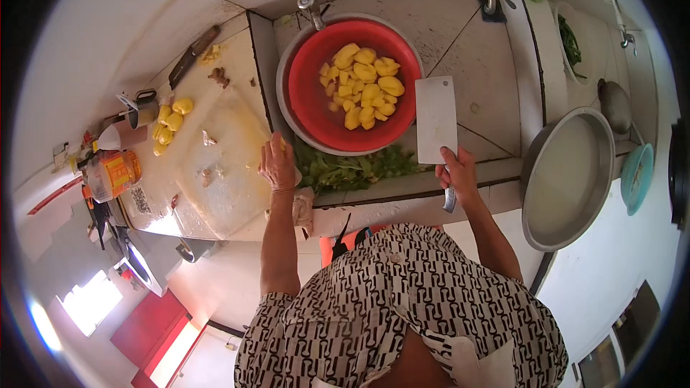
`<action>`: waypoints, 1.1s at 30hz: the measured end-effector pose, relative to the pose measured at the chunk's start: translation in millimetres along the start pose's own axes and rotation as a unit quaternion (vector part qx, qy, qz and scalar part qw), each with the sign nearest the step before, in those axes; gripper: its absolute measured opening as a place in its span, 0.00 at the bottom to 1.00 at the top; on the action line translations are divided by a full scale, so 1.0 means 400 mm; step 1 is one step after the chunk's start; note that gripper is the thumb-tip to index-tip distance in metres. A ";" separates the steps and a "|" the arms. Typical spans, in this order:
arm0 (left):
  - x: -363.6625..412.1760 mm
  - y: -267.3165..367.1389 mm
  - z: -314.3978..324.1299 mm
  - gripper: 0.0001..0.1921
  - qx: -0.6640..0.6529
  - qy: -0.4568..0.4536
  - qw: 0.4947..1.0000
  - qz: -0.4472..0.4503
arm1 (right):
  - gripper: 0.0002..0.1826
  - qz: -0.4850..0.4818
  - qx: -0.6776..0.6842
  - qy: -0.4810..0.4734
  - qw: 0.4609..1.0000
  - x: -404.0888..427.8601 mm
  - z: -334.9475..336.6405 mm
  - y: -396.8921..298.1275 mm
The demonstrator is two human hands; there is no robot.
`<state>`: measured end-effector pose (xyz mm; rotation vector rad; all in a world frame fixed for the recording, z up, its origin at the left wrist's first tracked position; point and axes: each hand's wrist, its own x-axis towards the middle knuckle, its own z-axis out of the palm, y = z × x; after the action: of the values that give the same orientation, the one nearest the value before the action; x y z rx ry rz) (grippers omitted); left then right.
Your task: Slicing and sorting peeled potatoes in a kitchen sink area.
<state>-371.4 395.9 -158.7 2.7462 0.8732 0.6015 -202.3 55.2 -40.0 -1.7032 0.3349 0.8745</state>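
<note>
My right hand (457, 172) grips the handle of a cleaver (435, 118), whose broad blade points away from me beside a red plastic basin (302, 97). The basin holds peeled yellow potatoes (365, 71), whole and in chunks, and rests in a larger metal basin (284, 73) in the tiled sink. At the sink's left edge is my left hand (277, 164), fingers bent, by the right side of a pale translucent cutting board (215, 145). A bit of yellow shows at its fingertips; whether it is held is unclear. Leafy greens (350, 172) lie under the basins' near side.
Peeled potatoes (173, 121), a dark-handled knife (193, 58), a metal mug (144, 110) and an orange-labelled bottle (116, 172) stand or lie left. Taps (310, 2) overhang the sink. At right are a large metal basin (568, 178) of cloudy liquid and a turquoise basket (636, 179).
</note>
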 end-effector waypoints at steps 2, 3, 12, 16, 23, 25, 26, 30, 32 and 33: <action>-0.003 -0.006 -0.006 0.17 0.003 0.004 1.000 0.012 | 0.13 -0.001 0.002 -0.001 1.000 -0.001 -0.009 0.011; 0.000 -0.015 -0.009 0.16 0.000 -0.014 1.000 0.019 | 0.15 -0.002 0.003 -0.001 1.000 0.001 -0.005 0.012; 0.270 0.220 0.087 0.17 -0.173 -0.182 0.967 0.031 | 0.15 -0.033 -0.012 0.014 0.999 -0.026 -0.007 -0.002; 0.361 0.177 0.318 0.23 -0.240 -0.184 0.953 -0.031 | 0.14 -0.018 -0.003 0.038 0.999 -0.060 0.025 0.015; 0.230 0.259 0.412 0.26 -0.172 -0.156 0.969 0.079 | 0.14 -0.002 0.046 0.075 0.996 -0.121 0.052 0.052; 0.265 0.234 0.377 0.26 -0.183 -0.369 0.910 -0.045 | 0.13 -0.004 0.040 0.082 0.996 -0.117 0.045 0.058; 0.274 0.243 0.368 0.26 -0.182 -0.370 0.910 -0.044 | 0.13 -0.007 0.031 0.082 0.996 -0.115 0.045 0.058; 0.302 0.247 0.315 0.21 -0.181 -0.299 0.932 -0.101 | 0.13 -0.023 0.027 0.065 0.997 -0.097 0.056 0.037; 0.298 0.239 0.262 0.20 -0.210 -0.247 0.945 -0.046 | 0.13 -0.036 0.036 0.065 0.997 -0.085 0.053 0.031; 0.294 0.236 0.221 0.19 -0.353 -0.254 0.891 -0.129 | 0.13 -0.037 0.037 0.065 0.996 -0.083 0.048 0.029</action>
<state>-197.5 383.4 -171.9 1.9342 0.6860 0.0890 -239.5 61.9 -26.6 -1.6972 0.3844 0.6901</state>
